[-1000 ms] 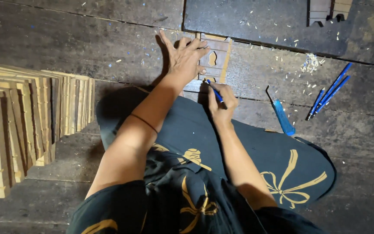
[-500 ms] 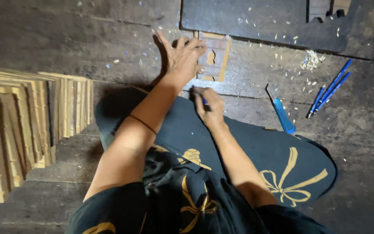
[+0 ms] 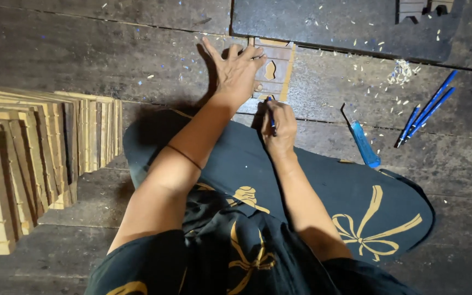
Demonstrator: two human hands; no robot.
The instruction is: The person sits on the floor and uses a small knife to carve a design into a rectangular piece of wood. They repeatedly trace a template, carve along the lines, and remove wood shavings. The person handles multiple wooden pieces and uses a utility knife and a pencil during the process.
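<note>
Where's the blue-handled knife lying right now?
Head view, right side: the blue-handled knife lies on the floor planks, right of the right hand, left of the blue tools.

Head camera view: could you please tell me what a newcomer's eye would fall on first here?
At top centre, the left hand presses flat on a small carved wooden panel lying on the dark plank floor, while the right hand holds a blue tool at its near edge. A fanned stack of pale wooden panels fills the left side, and more blue tools lie to the right.
</note>
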